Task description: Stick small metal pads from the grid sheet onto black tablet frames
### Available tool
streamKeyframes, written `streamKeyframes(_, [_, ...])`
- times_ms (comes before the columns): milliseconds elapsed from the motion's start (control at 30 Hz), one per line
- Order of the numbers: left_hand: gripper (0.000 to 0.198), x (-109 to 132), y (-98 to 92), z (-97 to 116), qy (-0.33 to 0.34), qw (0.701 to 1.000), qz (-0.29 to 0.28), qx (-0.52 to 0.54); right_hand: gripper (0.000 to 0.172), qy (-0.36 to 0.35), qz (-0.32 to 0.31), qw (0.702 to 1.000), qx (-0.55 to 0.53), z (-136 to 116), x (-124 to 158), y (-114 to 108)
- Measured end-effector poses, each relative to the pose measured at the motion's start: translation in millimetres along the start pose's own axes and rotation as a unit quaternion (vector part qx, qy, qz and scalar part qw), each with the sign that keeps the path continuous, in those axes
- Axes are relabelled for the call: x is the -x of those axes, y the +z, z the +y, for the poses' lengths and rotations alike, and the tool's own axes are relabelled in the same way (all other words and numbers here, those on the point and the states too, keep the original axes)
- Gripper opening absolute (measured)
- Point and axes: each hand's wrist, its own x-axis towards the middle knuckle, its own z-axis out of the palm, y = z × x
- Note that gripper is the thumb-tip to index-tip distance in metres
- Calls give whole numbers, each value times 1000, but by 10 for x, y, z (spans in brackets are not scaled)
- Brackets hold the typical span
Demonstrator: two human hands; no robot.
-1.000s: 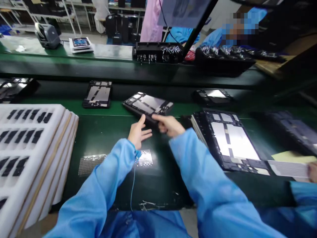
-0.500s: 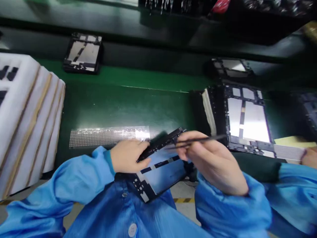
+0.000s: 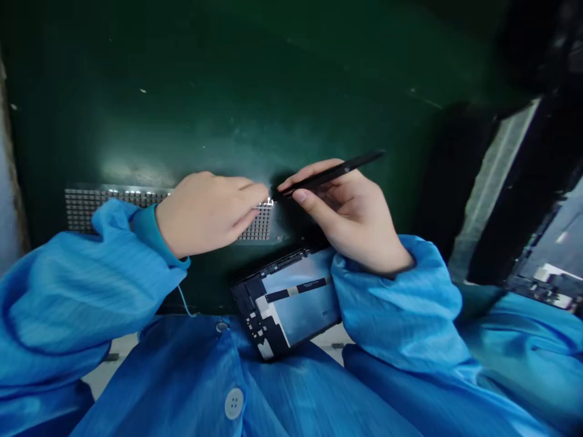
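A clear sheet with rows of small dark squares (image 3: pixel 259 227) lies flat on the table. My left hand (image 3: pixel 212 209) rests over it, thumb and forefinger closed on its right end. Black tweezers (image 3: pixel 337 174) are held in my right hand (image 3: pixel 353 212), their tip down beside my left fingertips at that end of the sheet. What exactly the tip touches is too small to tell. Below both hands, a black-framed device panel (image 3: pixel 300 315) with a silvery middle and a dark strip across it lies tilted at the table's front edge, partly under my right sleeve.
The green table (image 3: pixel 255 109) stretches out ahead. At the right stand dark stacked parts with a pale layer (image 3: pixel 496 188) and another device panel (image 3: pixel 551 273). A neighbour's blue sleeve (image 3: pixel 528 346) is at the lower right. A pale stack edge (image 3: pixel 9 182) shows at far left.
My left hand has let go of the device panel and moved to the sheet. My right hand has brought the tweezers from over the panel to the sheet's right end. The view has tipped downward.
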Motion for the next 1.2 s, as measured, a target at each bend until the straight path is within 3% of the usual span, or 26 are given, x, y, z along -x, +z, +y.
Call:
streamKeyframes(500, [35,-33,-126,67,9,995,-33,-93,15,-81,1,992,95,54,-59,8])
streamKeyframes(600, [37,-35,-113,57,8,995,-30,-91,16,-71,-7,995,64,18,-61,-43])
streamKeyframes(667, [39,-31,-100,46,10,996,-20,-86,16,-46,5,999,0,-49,84,-36])
streamKeyframes(733, [41,-27,-89,38,16,996,-11,-86,14,-22,64,996,-54,-130,378,60])
streamKeyframes(833, [42,-23,-83,34,27,996,1,-84,21,-12,179,981,-77,-188,923,376])
streamKeyframes(900, [41,-20,-90,35,26,997,5,-78,25,-35,224,972,-69,-165,1179,614])
streamKeyframes(1033, [40,-11,-125,42,11,996,-10,-83,29,-92,228,968,-44,-79,1254,864])
streamKeyframes(1200, [40,-11,-139,45,3,996,-18,-82,33,-105,205,973,-16,-87,1203,830])
